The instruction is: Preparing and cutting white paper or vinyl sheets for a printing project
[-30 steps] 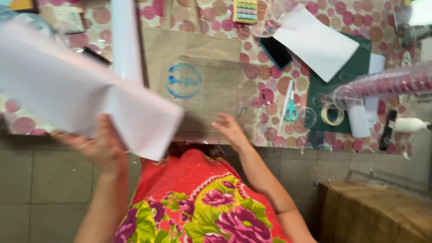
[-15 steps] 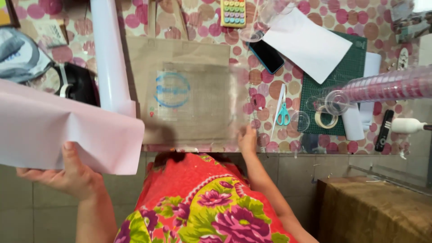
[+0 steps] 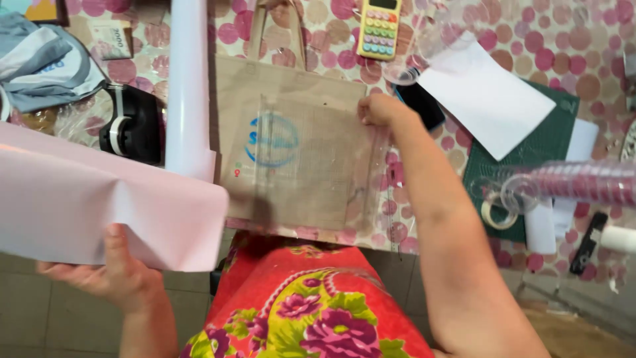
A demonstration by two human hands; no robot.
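Observation:
My left hand (image 3: 109,272) grips the lower edge of a large pale pink sheet (image 3: 99,195), held off the table's near left side. A beige jute tote bag (image 3: 291,139) with a blue round print lies flat on the pink-dotted tablecloth (image 3: 530,40). A clear plastic sheet (image 3: 371,179) lies over the bag's right part. My right hand (image 3: 381,109) rests closed on the upper right of the bag, pinching the clear sheet's edge.
A white roll (image 3: 187,79) stands left of the bag, next to a black tape dispenser (image 3: 132,126). A calculator (image 3: 379,28), white paper (image 3: 487,99), a dark phone (image 3: 424,106), a green cutting mat (image 3: 550,139), a tape ring (image 3: 498,213) and a clear tube (image 3: 576,182) lie to the right.
My right hand has moved from the bag's near right corner up to its far right side. The pink sheet has dropped lower and further left, uncovering the bag.

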